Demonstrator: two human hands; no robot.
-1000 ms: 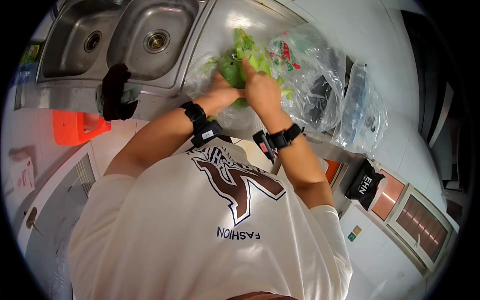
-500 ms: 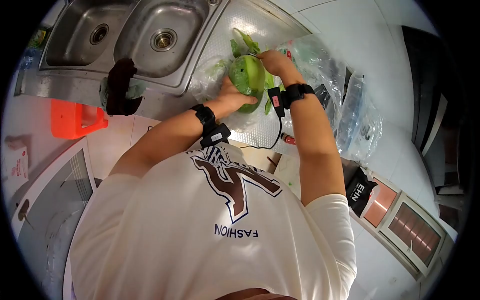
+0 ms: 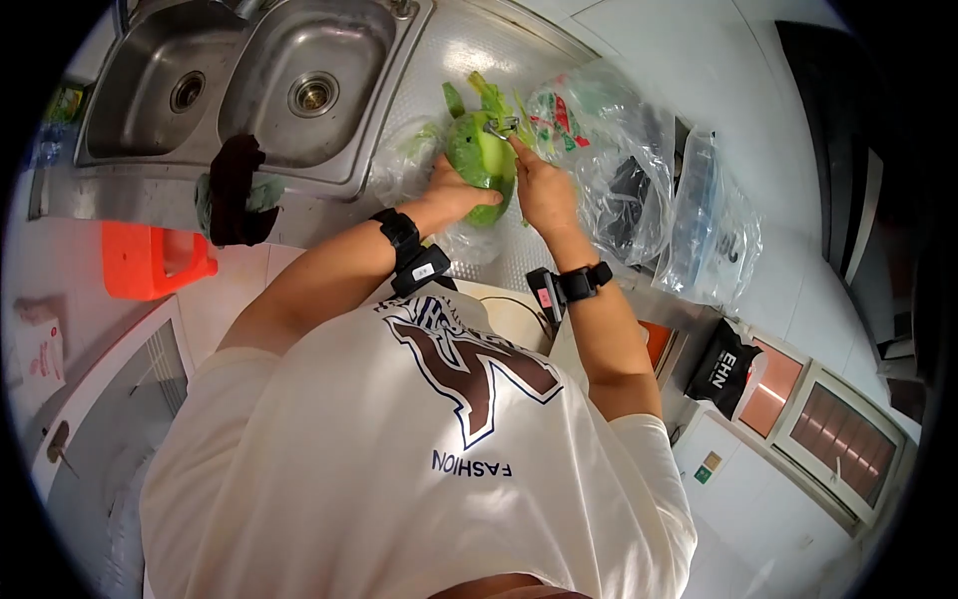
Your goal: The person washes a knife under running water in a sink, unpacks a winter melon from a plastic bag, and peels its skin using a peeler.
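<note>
A large oval green fruit (image 3: 469, 150), much like a papaya, is held over the ribbed steel drainboard with a paler peeled strip down its right side. My left hand (image 3: 457, 195) wraps round its lower left, thumb across the near end. In my right hand (image 3: 544, 185) is a metal peeler (image 3: 502, 127), its head against the upper right of the fruit. The grip on the peeler's handle is partly hidden. Green peelings (image 3: 491, 95) lie just beyond the fruit. Clear plastic (image 3: 404, 160) lies under and beside it.
To the left is a double steel sink (image 3: 354, 60), with a dark cloth (image 3: 236, 190) over its front edge. An orange-red plastic container (image 3: 135, 265) stands below. Clear plastic bags (image 3: 609, 130) spread along the right of the counter. A black EHN packet (image 3: 720, 369) sits farther right.
My right hand has drawn back toward me, bringing the peeler from the fruit's far end onto its upper right side. My left hand still holds the fruit. The camera view has shifted slightly.
</note>
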